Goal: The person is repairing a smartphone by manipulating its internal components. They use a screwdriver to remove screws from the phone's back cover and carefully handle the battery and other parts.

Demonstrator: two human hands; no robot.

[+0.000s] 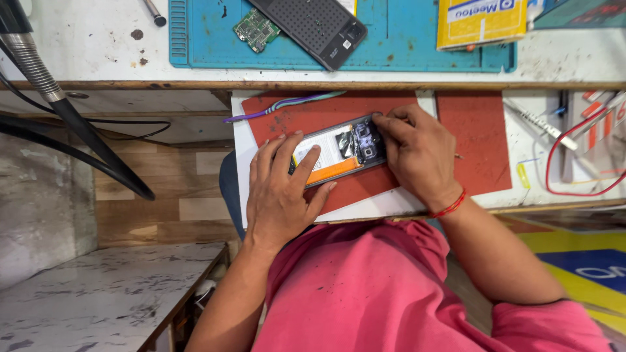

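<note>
An opened phone point(340, 152) with its back cover off lies on a red mat point(479, 133), showing a white and orange battery and a dark camera module. My left hand point(282, 189) rests flat on the phone's lower end and holds it down. My right hand point(417, 153) covers the phone's upper end, its fingertips pressed on the camera module area. Whether a small tool or part sits under those fingers is hidden. A red thread circles my right wrist.
A blue work mat point(404, 45) on the upper shelf carries a green circuit board point(255, 29), a dark phone back cover point(312, 26) and a yellow box point(481, 21). A purple spudger point(280, 104) lies on the red mat. Red wire point(574, 156) and a tool point(540, 122) sit right. A black hose point(72, 117) hangs left.
</note>
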